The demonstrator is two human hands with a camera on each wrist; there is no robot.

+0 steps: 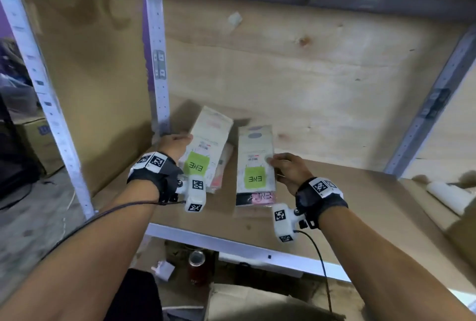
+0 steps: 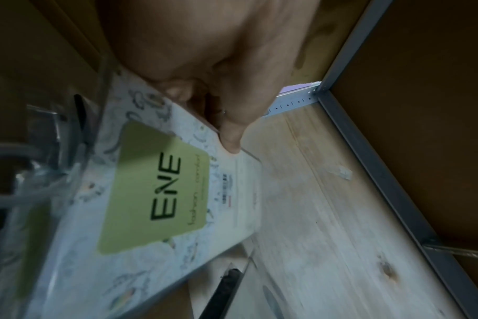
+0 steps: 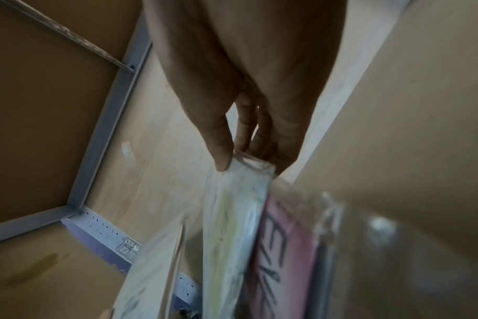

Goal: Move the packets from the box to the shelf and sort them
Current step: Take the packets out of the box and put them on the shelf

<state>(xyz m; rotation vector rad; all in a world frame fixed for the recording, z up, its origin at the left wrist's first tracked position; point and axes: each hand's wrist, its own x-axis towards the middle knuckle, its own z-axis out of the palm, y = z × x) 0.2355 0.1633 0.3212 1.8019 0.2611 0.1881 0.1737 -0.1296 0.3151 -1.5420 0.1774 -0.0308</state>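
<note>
While both hands work the wooden shelf [image 1: 334, 192], the left hand [image 1: 173, 144] grips a tilted white green-labelled packet [image 1: 206, 140]. Left wrist: thumb pinching its edge. Right wrist: right hand [image 3: 249, 108] pinches another white packet [image 3: 232, 226]; a slip could topple the pink-labelled packet [image 3: 284, 259] beneath.

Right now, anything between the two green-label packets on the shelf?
Head view: between the left packet and the right packet only a narrow bare strip of shelf board shows, with lower packets' edges.
</note>
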